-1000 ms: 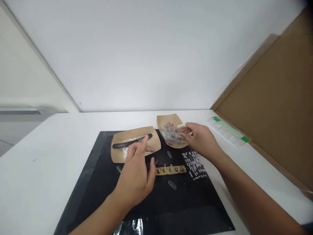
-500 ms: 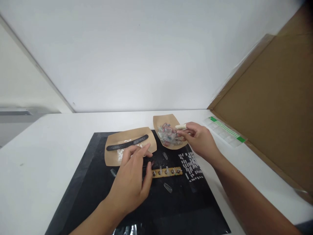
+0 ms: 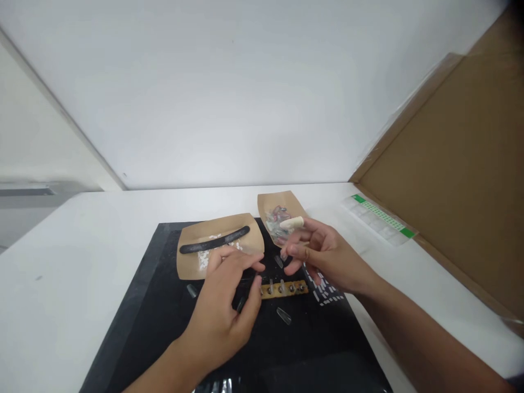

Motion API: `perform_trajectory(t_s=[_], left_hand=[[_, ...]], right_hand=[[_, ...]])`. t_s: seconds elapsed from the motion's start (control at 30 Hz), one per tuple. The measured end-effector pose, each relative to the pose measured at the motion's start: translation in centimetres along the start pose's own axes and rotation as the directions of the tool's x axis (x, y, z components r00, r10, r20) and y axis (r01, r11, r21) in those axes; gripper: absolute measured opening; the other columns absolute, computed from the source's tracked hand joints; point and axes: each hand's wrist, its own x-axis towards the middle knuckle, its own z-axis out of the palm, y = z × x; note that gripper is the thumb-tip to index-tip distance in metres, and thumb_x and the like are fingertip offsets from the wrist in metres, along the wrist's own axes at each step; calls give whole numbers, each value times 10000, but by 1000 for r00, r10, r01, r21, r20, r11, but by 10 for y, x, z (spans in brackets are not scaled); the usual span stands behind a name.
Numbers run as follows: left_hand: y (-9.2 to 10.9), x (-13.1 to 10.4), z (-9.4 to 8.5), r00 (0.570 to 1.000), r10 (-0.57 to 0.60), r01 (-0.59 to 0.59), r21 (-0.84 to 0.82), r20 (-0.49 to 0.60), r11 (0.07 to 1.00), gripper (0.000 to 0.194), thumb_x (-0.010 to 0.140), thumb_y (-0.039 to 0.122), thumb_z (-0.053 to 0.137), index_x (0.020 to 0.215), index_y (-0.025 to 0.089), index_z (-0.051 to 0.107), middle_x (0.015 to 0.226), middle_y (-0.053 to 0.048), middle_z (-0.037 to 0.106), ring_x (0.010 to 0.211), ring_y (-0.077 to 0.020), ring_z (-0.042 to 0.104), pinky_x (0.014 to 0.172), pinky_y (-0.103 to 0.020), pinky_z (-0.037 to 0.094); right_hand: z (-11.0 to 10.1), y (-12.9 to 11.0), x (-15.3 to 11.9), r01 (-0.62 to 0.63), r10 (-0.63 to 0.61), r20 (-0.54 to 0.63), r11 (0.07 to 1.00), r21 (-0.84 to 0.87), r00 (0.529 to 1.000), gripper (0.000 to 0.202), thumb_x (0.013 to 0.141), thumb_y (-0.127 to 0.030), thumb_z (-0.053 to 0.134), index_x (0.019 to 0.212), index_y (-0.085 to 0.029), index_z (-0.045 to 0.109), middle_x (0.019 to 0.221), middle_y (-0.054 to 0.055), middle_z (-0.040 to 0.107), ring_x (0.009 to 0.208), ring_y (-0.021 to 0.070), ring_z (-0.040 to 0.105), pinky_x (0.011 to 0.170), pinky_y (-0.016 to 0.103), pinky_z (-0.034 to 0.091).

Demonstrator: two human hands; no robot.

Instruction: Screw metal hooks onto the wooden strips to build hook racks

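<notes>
Held the left hand (image 3: pixel 224 299) over the black sheet (image 3: pixel 135 327) on the white surface (image 3: pixel 49 305), hiding the left end of the yellowish strip (image 3: pixel 275 291), thumb and fingertips parted, released. Curled the right hand (image 3: pixel 325 254) nearer the surface's right edge, pale cover (image 3: pixel 292 222) on one finger; could not tell whether grasping a small clear piece or released. Saw the strip mid-sheet, set roughly along the surface's far edge, with small clear tips upright on it, and one loose clear tip (image 3: pixel 284 315) just nearer. Noted toward the far edge a brown tray (image 3: pixel 184 267) with a dark curved bar (image 3: pixel 215 240) and white bits (image 3: pixel 203 261), and right of it a second tray (image 3: pixel 264 202) with clear packets (image 3: pixel 272 221). Spotted a green-banded plastic box (image 3: pixel 379 220) beside the cardboard panel (image 3: pixel 450 174) at the surface's right edge.
</notes>
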Motion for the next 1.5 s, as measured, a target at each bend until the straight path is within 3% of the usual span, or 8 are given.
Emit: perform_trajectory(t_s=[0.13, 0.3, 0.47, 0.63, 0.8, 1.0, 1.23, 1.5], left_hand=[[3, 1, 1, 997, -71, 67, -145, -20, 987, 361, 969, 148, 661, 1306, 277, 648, 1103, -40, 738, 1139, -256, 601, 1045, -480, 490], [3, 2, 2, 979, -206, 193, -350, -1, 917, 210, 939, 210, 740, 1135, 282, 761, 997, -24, 748, 934, -202, 672, 868, -385, 566], [0, 0, 4, 946, -324, 302, -426, 23, 853, 119, 929, 258, 775, 1036, 287, 816, 919, -8, 771, 868, -178, 716, 825, -339, 582], [-2, 1, 5, 904, -426, 398, -447, 41, 801, 167, 890, 298, 803, 1051, 260, 819, 1005, -32, 807, 801, -160, 717, 748, -300, 589], [1, 3, 1, 876, -481, 444, -440, 32, 781, 166, 872, 336, 806, 1006, 239, 825, 993, -44, 806, 784, -152, 705, 697, -262, 565], [0, 3, 3, 866, -499, 462, -431, 31, 775, 158, 849, 333, 824, 981, 247, 838, 942, -38, 797, 747, -138, 674, 651, -231, 528], [-3, 4, 4, 856, -506, 481, -523, 107, 704, 138, 839, 338, 841, 934, 239, 856, 893, -43, 791, 712, -134, 671, 634, -227, 543], [-5, 4, 4, 875, -460, 464, -542, 153, 701, 175, 856, 322, 831, 1005, 235, 853, 1092, -68, 809, 812, -164, 753, 717, -258, 617]], right_hand=[[16, -1, -5, 6, -6, 34, 1000, 5, 999, 660, 841, -397, 887, 1345, -260, 484, 854, 12, 767, 695, 206, 796, 347, 143, 440], [26, 1, -10, 51, -52, 53, 999, 8, 997, 823, 854, -344, 882, 1468, -287, 337, 809, -15, 772, 705, 192, 770, 403, 174, 455], [31, 5, -14, 173, -172, 22, 984, -41, 985, 579, 908, -314, 834, 1288, -278, 398, 864, -18, 796, 755, 183, 775, 710, 338, 633], [33, 10, -14, 225, -247, -70, 946, -235, 966, 468, 889, -368, 852, 1082, -269, 436, 1018, 38, 816, 731, 181, 769, 598, 306, 574], [35, 15, -15, 331, -357, -25, 888, -318, 934, 440, 855, -346, 887, 1076, -253, 518, 1080, 44, 811, 808, 205, 812, 543, 281, 545], [36, 15, -23, 421, -537, -3, 666, -616, 844, 307, 899, -380, 853, 1108, -257, 665, 1028, 14, 832, 823, 194, 805, 591, 277, 604], [29, 15, -27, 559, -703, 250, 247, -791, 665, 436, 1003, -321, 752, 1390, -210, 585, 1043, 33, 841, 892, 179, 801, 797, 284, 647], [20, 9, -25, 633, -727, 376, 103, -767, 574, 376, 985, -267, 770, 1317, -155, 636, 1054, 66, 826, 959, 199, 787, 858, 302, 648]])
